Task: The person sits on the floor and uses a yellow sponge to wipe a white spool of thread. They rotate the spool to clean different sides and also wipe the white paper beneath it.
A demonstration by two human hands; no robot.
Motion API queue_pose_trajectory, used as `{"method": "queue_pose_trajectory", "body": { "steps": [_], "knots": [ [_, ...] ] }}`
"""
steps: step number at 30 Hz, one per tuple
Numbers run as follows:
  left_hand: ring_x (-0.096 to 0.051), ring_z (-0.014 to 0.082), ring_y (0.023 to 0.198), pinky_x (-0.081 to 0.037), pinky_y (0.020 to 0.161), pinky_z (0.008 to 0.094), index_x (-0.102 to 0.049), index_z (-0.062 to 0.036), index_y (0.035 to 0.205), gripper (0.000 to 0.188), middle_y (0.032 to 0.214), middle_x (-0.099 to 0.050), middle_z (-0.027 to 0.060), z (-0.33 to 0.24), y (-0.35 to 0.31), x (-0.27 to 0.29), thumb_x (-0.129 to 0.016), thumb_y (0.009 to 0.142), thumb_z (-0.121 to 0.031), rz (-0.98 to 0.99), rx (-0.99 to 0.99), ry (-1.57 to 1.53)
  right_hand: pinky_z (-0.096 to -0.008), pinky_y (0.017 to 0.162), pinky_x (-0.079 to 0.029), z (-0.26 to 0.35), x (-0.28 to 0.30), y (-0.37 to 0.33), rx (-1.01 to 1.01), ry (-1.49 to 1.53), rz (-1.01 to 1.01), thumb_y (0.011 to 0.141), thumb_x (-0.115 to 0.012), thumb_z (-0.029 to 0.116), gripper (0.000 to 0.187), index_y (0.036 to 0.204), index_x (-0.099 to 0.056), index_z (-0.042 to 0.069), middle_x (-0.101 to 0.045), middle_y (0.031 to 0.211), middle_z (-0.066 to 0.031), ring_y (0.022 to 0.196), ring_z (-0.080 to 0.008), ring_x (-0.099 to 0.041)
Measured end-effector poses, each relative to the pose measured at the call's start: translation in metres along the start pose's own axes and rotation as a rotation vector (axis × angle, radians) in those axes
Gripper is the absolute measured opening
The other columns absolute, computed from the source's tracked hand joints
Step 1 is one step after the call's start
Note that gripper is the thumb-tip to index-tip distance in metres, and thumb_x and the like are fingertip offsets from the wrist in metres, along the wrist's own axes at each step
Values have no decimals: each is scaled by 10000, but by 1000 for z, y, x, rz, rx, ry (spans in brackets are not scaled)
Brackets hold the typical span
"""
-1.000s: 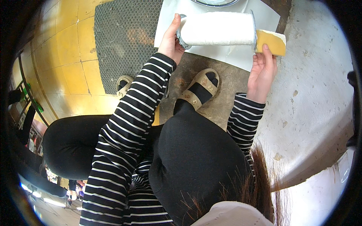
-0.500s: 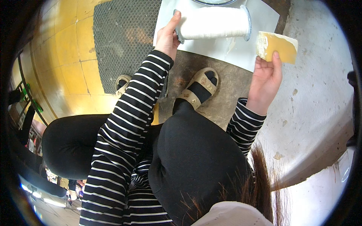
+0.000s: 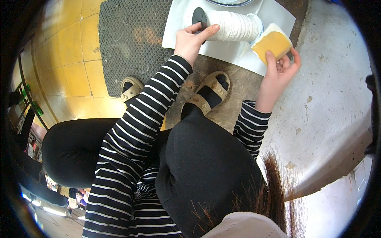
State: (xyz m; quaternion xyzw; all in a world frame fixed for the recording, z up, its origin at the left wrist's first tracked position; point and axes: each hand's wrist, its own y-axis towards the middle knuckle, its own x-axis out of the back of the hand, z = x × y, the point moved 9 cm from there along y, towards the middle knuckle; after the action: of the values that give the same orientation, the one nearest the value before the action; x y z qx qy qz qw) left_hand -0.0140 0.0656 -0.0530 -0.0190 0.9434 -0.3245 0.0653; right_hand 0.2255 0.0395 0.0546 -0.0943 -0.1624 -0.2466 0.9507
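Observation:
A spool [image 3: 234, 27] wound with white cord, wet-looking and white at its far right rim, lies sideways above a white sheet. At its left end is a dark round flange [image 3: 199, 19], which my left hand [image 3: 189, 44] grips between thumb and fingers. My right hand [image 3: 279, 73] pinches a yellow sponge [image 3: 273, 44] smeared with white stuff along its upper edge and side. The sponge's upper left part is right by the spool's right rim; whether they touch I cannot tell.
The white sheet [image 3: 222, 54] lies on the floor under the spool, with white smears on it. A round, dark-rimmed container [image 3: 230, 3] is cut off at the top edge. A grey dimpled mat [image 3: 131, 43] lies left, beside yellow tiles [image 3: 73, 67]. My sandalled foot [image 3: 210, 93] is close below the sheet.
The spool has turned so its dark left end face shows, and its cord windings are more distinct. The sponge has moved left and up to the spool's right rim, tilting as it went.

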Motion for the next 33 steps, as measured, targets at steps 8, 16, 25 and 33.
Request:
{"method": "queue_pose_trajectory", "body": {
  "steps": [8,16,25,33],
  "knots": [
    [-586,241,1108,-438,985,305,-512,211,1218,885,1165,-616,257,7,-1,-10,-823,728,-457,33,-12,132,-398,944,-463,12,-54,-10,365,-267,177,777,-707,78,469,1223,-563,57,-604,1188,-151,1078,-315,-598],
    [-615,205,996,-459,927,289,-569,184,1172,824,1061,-656,205,1,-1,-13,-807,735,-472,73,-91,167,-409,918,-478,-12,-22,11,243,-455,-23,755,-713,66,462,1199,-584,56,-615,1153,-161,1057,-316,-600],
    [-371,70,563,-298,516,242,-706,25,894,541,625,-473,-42,-2,10,-1,-590,896,-504,53,64,3,-380,883,-496,-11,-49,-26,153,-193,47,763,-738,95,480,1208,-571,29,-655,1105,-180,1015,-302,-649],
    [-611,131,733,-481,718,255,-697,72,1051,409,823,-698,93,-16,7,-16,-636,890,-299,90,-25,72,-346,834,-494,-26,-19,8,51,-296,-43,781,-737,110,466,1206,-554,54,-657,1050,-159,928,-258,-648]
  ]
}}
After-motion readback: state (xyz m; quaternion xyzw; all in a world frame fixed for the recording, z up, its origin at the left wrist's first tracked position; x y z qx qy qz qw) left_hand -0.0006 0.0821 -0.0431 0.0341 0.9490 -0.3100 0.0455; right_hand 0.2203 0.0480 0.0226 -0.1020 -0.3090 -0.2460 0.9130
